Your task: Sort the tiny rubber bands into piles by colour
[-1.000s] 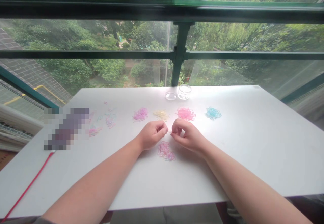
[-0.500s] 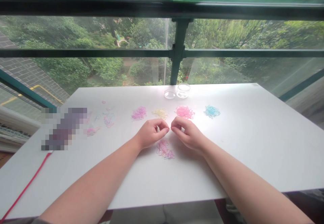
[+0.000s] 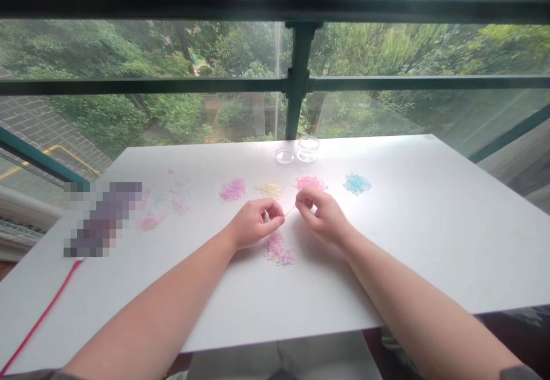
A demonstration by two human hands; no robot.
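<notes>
A thin pale pink band (image 3: 290, 211) is stretched between my left hand (image 3: 260, 220) and my right hand (image 3: 320, 212), each pinching one end. Below them on the white table (image 3: 275, 305) lies a mixed pile of mostly pink bands (image 3: 278, 249). Beyond my hands sit a purple pile (image 3: 232, 189), a pale yellow pile (image 3: 269, 189), a pink pile (image 3: 310, 183) partly hidden by my right fingers, and a blue pile (image 3: 357, 183).
A clear round jar (image 3: 308, 149) and its lid (image 3: 285, 156) stand near the back edge. Loose coloured bands (image 3: 180, 202) are scattered at the left, beside a blurred-out object (image 3: 103, 219) with a red cord (image 3: 43, 314). Green window bars (image 3: 296, 85) rise behind the table.
My right hand has moved slightly up and away from my left, and the band between them now shows stretched. The view has tilted down a little.
</notes>
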